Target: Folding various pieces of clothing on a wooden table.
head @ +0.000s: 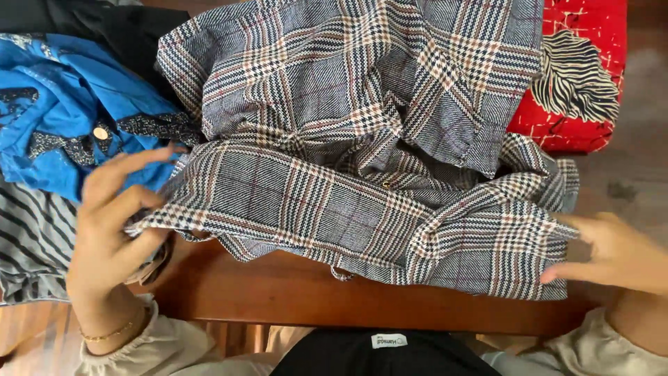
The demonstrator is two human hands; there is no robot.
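Left hand pinches the plaid shirt's near edge, pulling it taut; right hand, fingers loose and open, rests beside its far corner on the wooden table.

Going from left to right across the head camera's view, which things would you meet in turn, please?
Striped grey cloth → blue garment → left hand → plaid garment on the wooden table → red patterned cloth → right hand.

One head-worn camera looks steeply down, close over the wooden table.
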